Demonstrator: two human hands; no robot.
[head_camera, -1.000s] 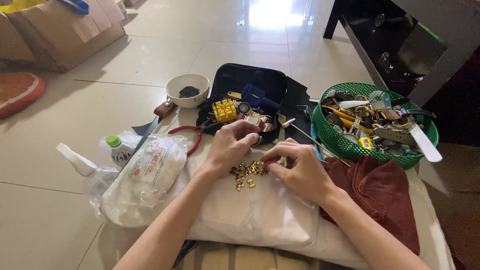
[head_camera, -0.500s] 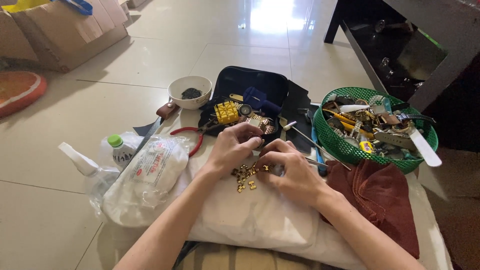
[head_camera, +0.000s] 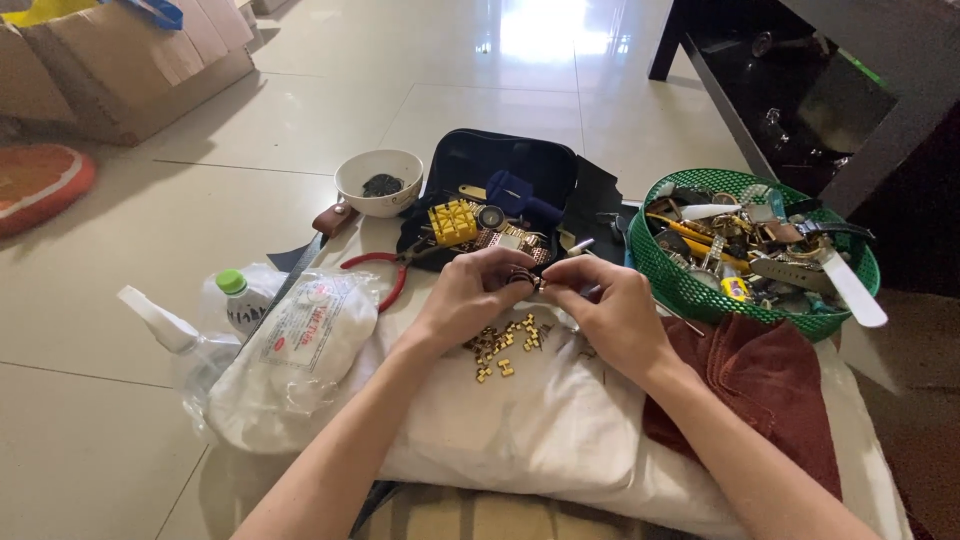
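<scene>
Both of my hands meet over a white cloth (head_camera: 520, 430). My left hand (head_camera: 475, 295) and my right hand (head_camera: 610, 305) pinch a small dark metal piece (head_camera: 527, 281) between their fingertips; it looks like part of a watch band, though it is too small to tell for sure. Just below the hands lies a loose pile of small gold links (head_camera: 503, 345) on the cloth. An open black tool case (head_camera: 510, 180) with a yellow block (head_camera: 453, 221) and a watch (head_camera: 490, 217) stands right behind the hands.
A green mesh basket (head_camera: 680, 285) full of tools and watch parts sits at the right. A dark red cloth (head_camera: 770, 390) lies under it. Red-handled pliers (head_camera: 385, 272), a white bowl (head_camera: 378, 182), a plastic bag (head_camera: 290, 360) and bottles lie left. Cardboard boxes (head_camera: 120, 60) stand far left.
My right hand has shifted a little left and up to meet the left hand, and both hands have lifted slightly away from the gold links.
</scene>
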